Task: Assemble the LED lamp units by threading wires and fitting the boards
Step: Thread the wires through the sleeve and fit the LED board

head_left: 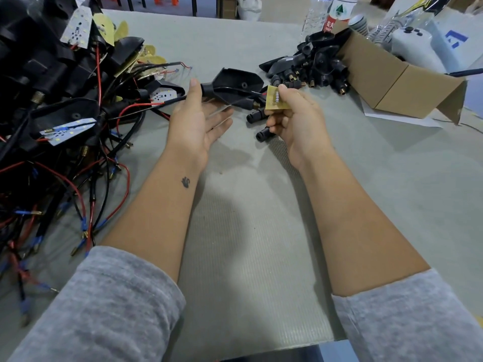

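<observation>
A: Where is the lamp unit at this moment?

B: The black plastic lamp housing with a short neck (236,83) is lifted a little above the grey table mat (248,231), just past the tip of the thumb of the left hand (201,121). The thumb stands up against the neck. The other fingers of this hand are straight and spread, palm up, below the housing. They do not curl around anything I can see.

A: And the board?

B: The right hand (292,118) pinches the small yellow-backed LED board (275,99) between thumb and forefinger, just beside the right edge of the housing. The remaining fingers are curled in. A thin black and red wire (251,92) runs from the board into the housing. A black sheathed cable (170,101) leaves the neck, beyond the left thumb, toward the left.

A: What lies near the fingers?

B: Under the right knuckles are two black tubular connectors with brass tips (257,114) on the mat. Far left of the left hand lies a big heap of finished housings with white LED boards and red and black wires (65,113).

A: Any containers?

B: Yes, an open brown cardboard box (386,82), well to the right of the right fingers. In it I see a white device with dark buttons (413,45) and clear plastic wrapping; the rest is hidden. Against its left wall leans a pile of empty black housings with brass-tipped necks (311,66). Behind them stand two clear plastic water bottles (329,14).
</observation>
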